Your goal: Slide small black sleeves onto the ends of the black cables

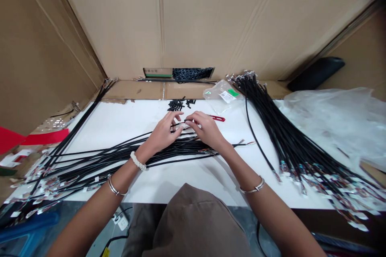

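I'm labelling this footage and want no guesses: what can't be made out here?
All in the head view:
- Small dark piece at the right hand: too small, partly covered by that hand.
- Black cables: stretches hidden behind the left hand and wrist.
- White label: print too small.
- Blue plastic object: cut off by left edge.

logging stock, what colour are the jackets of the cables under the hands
The cables have black jackets, shown in the head view.

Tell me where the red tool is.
In the head view, the red tool lies just right of the right hand, below the clear plastic bag.
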Tool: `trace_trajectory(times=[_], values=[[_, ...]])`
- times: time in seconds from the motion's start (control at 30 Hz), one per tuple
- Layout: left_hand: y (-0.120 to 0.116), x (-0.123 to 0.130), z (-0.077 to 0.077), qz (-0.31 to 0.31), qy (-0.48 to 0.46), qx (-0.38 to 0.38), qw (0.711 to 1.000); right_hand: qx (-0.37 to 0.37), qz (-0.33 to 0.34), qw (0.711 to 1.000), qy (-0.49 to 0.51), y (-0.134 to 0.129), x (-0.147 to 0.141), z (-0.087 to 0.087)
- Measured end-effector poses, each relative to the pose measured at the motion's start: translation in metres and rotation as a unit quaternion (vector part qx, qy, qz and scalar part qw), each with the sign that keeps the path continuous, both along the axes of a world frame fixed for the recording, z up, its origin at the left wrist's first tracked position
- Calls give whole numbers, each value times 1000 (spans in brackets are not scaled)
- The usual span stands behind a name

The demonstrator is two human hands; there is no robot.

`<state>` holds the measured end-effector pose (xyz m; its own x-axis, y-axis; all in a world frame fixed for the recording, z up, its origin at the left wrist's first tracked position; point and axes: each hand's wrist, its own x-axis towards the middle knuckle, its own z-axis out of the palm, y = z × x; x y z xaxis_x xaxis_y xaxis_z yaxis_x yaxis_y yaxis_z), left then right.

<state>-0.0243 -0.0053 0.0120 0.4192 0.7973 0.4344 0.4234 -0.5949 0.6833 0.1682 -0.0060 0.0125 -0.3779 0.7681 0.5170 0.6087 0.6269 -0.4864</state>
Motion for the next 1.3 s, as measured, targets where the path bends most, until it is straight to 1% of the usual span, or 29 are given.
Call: trace_trajectory(times=[0.13, 0.23, 0.33, 0.47, 0.67, 0.87, 1.03, 1.1, 1.17, 1.23, 1.3], values=[[5, -12, 11, 7, 70, -114, 991, -2, 0, 1000, -11, 1, 2, 1], [8, -19, 18, -37, 89, -181, 979, -15, 1, 1000, -16, 1, 1, -1], [10, -21, 19, -71, 66, -210, 973, -36, 10, 999, -10, 2, -1, -2], [11, -20, 15, -71, 53, -190, 978, -85, 24, 996, 16, 0, -4, 1], [9, -16, 16, -49, 81, -132, 987, -143, 41, 988, 44, -2, -5, 3], [7, -15, 14, -37, 102, -84, 990, -171, 48, 981, 74, -2, -5, 1], [6, -13, 15, -36, 103, -88, 990, -186, 42, 977, 95, -1, -2, 10], [6, -14, 16, -32, 106, -91, 990, -191, 23, 975, 111, 5, 9, 12], [7, -15, 16, -30, 110, -96, 989, -183, -27, 977, 108, 13, 26, 10], [8, -17, 16, -31, 111, -103, 988, -168, -113, 978, 41, 21, 47, 5], [9, -20, 16, -31, 109, -111, 987, -192, -194, 961, -44, 27, 66, -2]])
